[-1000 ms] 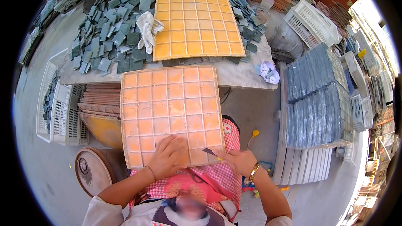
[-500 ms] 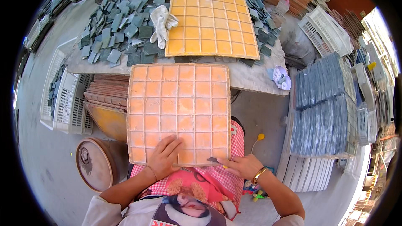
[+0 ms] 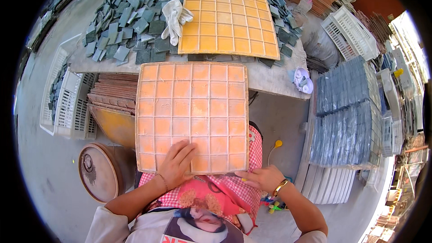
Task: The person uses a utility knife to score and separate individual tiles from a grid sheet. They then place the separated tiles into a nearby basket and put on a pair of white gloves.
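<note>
An orange square board (image 3: 191, 103) with raised pale grid lines stands in front of me, its far side by the table edge and its near side at my lap. My left hand (image 3: 177, 162) lies flat on its lower part, fingers stretched out. At its lower right corner my right hand (image 3: 266, 180) is closed on a small knife. Only part of the dark blade and a bit of yellow show; the rest is hidden by my fingers. Farther off, a yellow grid board (image 3: 229, 24) lies on the table, with white gloves (image 3: 174, 21) at its left edge.
Many grey-green stone tiles (image 3: 121, 31) cover the table (image 3: 270, 81). A purple-white bowl (image 3: 303, 81) sits at its right corner. White crates (image 3: 74, 108) and a brown drum (image 3: 101, 171) stand left. Wrapped stacks of tiles (image 3: 344, 112) rise on the right.
My right hand has shifted slightly with the knife, and its blade shows less, now at the board's lower right edge. The view has tilted a little; the left hand stays on the board.
</note>
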Available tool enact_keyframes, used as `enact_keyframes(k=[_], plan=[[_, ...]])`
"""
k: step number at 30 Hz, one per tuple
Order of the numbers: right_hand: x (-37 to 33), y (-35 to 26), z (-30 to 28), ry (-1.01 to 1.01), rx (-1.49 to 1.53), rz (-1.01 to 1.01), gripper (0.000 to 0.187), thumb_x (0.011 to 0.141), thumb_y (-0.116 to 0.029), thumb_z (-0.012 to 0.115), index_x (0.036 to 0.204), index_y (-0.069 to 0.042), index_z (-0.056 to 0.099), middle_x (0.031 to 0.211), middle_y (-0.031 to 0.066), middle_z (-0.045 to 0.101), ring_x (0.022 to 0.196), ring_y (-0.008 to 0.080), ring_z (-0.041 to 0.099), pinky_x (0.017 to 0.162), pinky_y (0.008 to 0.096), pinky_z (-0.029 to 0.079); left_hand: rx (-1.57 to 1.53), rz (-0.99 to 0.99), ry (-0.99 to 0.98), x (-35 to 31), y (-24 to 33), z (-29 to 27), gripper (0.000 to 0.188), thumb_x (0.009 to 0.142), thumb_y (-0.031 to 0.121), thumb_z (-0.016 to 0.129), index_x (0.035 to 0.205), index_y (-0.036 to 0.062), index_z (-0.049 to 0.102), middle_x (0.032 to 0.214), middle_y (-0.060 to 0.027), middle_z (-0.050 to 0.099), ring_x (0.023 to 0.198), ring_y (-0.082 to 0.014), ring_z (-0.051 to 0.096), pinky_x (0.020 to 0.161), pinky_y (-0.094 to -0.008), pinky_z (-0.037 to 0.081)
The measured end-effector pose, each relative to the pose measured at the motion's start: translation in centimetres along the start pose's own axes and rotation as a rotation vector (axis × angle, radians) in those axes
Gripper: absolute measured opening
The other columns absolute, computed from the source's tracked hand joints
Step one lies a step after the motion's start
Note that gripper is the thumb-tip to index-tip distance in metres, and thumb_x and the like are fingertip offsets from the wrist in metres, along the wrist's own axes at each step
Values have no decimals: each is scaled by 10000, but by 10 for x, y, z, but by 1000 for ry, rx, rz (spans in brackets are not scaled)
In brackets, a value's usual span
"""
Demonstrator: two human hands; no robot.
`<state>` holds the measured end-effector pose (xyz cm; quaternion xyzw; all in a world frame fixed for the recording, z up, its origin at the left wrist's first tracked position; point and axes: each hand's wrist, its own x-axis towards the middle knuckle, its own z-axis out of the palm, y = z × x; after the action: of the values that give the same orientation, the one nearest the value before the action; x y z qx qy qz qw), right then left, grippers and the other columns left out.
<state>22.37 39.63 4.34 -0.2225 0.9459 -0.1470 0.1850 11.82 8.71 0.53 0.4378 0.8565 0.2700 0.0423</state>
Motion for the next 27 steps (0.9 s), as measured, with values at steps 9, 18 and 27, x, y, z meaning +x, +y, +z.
enact_keyframes(k=[9,18,27], plan=[[17,7,-12,143,-113,23,402,891,-350,541,1289,-295,515,661,-4,560,524,199,583,459,330,465,8,-7,33,1,1,4,847,481,179,820,1245,15,492,1334,-119,454,1258,-344,385,1055,-436,350],[6,-10,-9,90,45,12,417,883,-354,557,1293,-290,514,669,5,547,565,198,583,448,347,450,-42,5,37,1,-2,2,821,531,202,797,1258,-9,478,1344,-128,441,1266,-336,376,1058,-439,340],[77,-3,-20,-4,-119,-119,446,862,-339,580,1298,-295,502,681,32,561,559,229,593,477,352,473,121,-117,-1,-9,1,-6,936,529,259,815,1341,41,406,1398,-106,385,1323,-332,307,1114,-494,198]])
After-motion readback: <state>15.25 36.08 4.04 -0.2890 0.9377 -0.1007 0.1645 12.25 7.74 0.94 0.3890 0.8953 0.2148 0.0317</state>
